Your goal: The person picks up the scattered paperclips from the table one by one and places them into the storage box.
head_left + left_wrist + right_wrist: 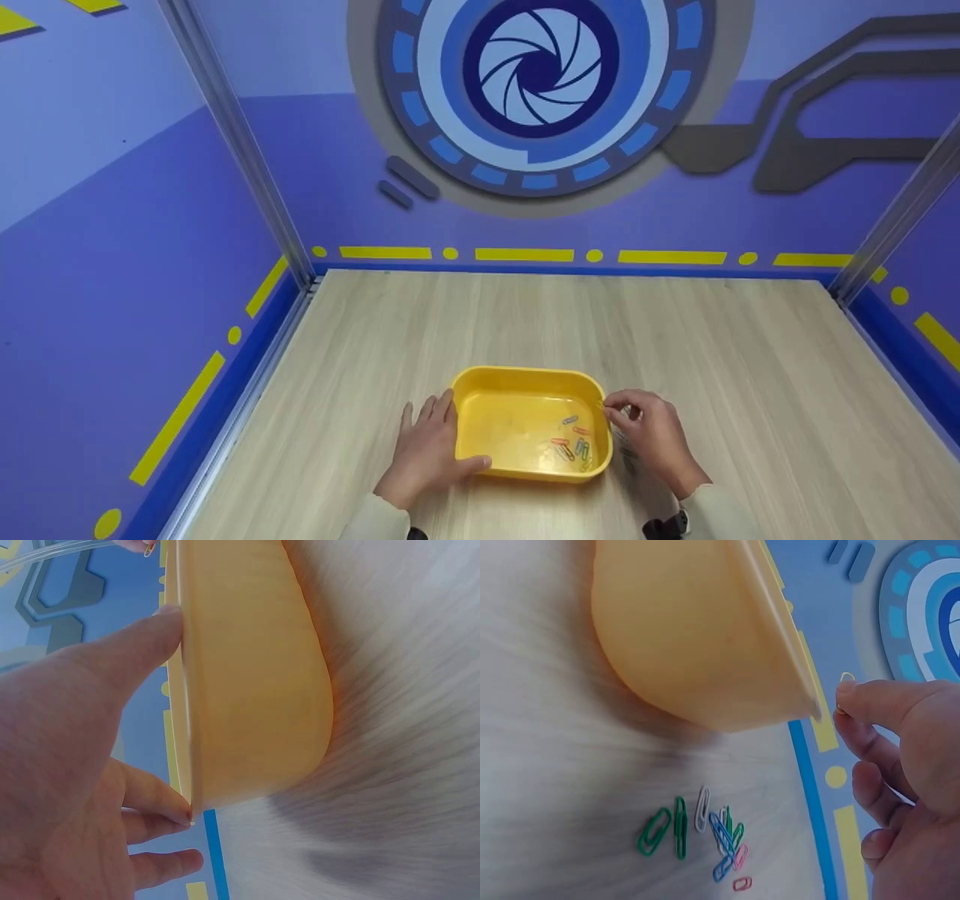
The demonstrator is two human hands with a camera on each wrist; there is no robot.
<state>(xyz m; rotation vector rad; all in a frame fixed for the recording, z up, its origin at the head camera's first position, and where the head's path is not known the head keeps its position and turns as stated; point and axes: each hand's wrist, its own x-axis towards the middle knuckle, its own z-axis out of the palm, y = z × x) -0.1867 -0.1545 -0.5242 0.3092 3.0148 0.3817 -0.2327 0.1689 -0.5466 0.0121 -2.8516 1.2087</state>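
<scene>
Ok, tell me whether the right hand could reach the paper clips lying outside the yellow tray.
Probably yes: the right hand is near those loose paper clips and nothing visible blocks the way, though it pinches a yellow paper clip.

No letters, numbers or brands could be read. Printed signs only: beyond left hand (429,452) and right hand (654,435), back wall (315,172) bore round shutter-blade emblem (540,71) inside blue segmented ring (539,181); under it ran row of yellow dashes and dots (524,255). Similar yellow marks (178,420) stood on left side wall (97,300), left of left hand, others on right side wall (934,255), right of right hand.
</scene>
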